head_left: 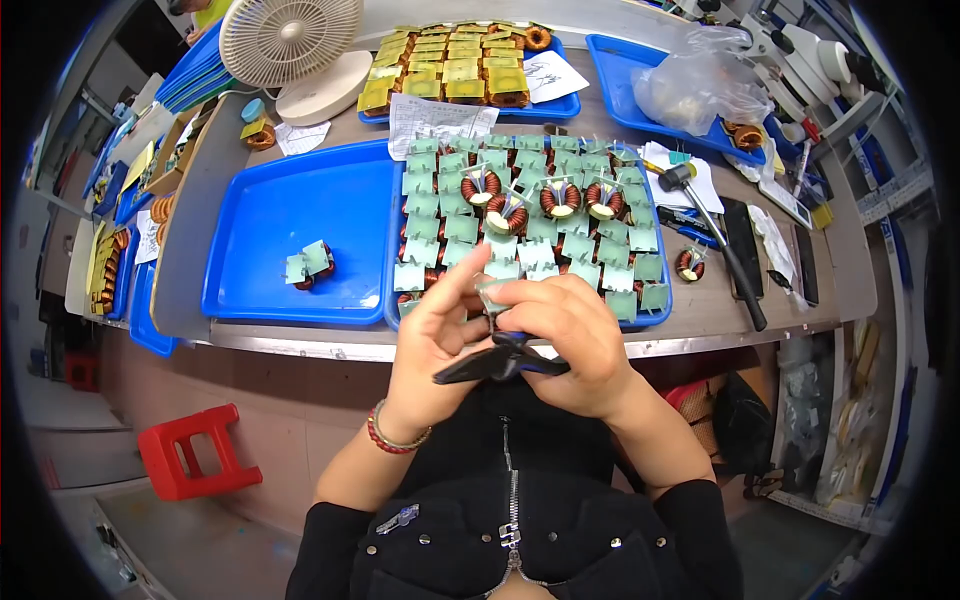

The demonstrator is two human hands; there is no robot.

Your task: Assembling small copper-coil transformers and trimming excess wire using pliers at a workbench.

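In front of my chest, my two hands meet around a small piece with a green plate, mostly hidden by fingers. My left hand has its index finger raised beside the piece and its other fingers curled in toward it. My right hand is closed, its fingertips pinched at the green plate. Under those fingers, a pair of black pliers with some blue lies against the right palm. Just beyond is a blue tray packed with green-plated copper coils, several bare-topped coils lying over them.
A second blue tray at left holds a green-plated coil pair. A hammer and a single coil lie at right. Behind stand a fan and a tray of yellow-topped coils. A red stool is on the floor.
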